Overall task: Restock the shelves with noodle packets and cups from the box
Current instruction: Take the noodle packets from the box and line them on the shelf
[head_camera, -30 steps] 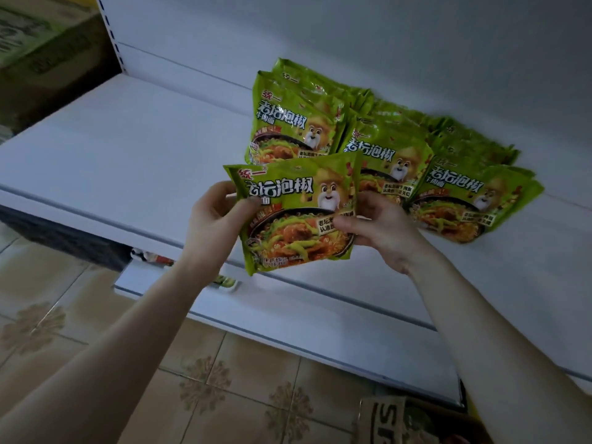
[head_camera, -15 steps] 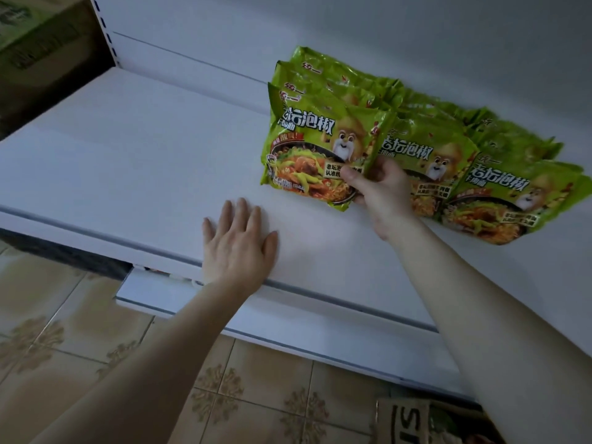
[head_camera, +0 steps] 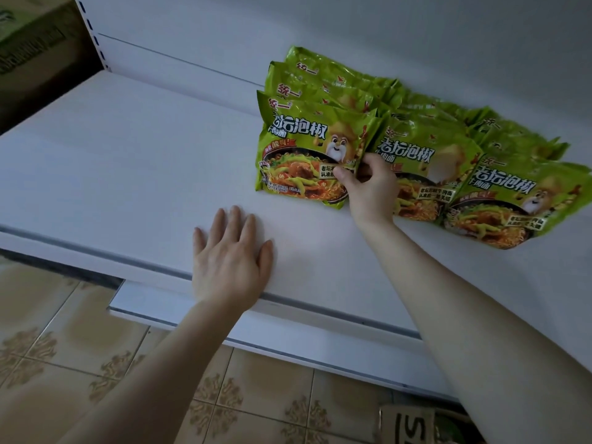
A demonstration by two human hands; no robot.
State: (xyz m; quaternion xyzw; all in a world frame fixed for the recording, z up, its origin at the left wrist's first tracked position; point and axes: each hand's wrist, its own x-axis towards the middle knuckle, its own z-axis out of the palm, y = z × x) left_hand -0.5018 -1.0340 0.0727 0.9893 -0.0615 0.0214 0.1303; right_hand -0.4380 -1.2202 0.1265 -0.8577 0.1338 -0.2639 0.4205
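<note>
the right hand (head_camera: 371,187) pinches the front green noodle packet (head_camera: 307,155) at its right edge — likely squaring it against the leaning rows behind. the left hand (head_camera: 230,254) lies flat, fingers straight, on the white shelf (head_camera: 128,174), seemingly for support. patterned floor tiles (head_camera: 64,341) below; a cardboard box (head_camera: 407,424) sits bottom right.

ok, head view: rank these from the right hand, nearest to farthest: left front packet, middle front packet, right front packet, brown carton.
1. Left front packet: pinched by the right hand at its right edge.
2. Middle front packet: just right of the hand; I cannot tell whether they touch.
3. Right front packet: far right end of the row.
4. Brown carton: top left corner, well away.
</note>
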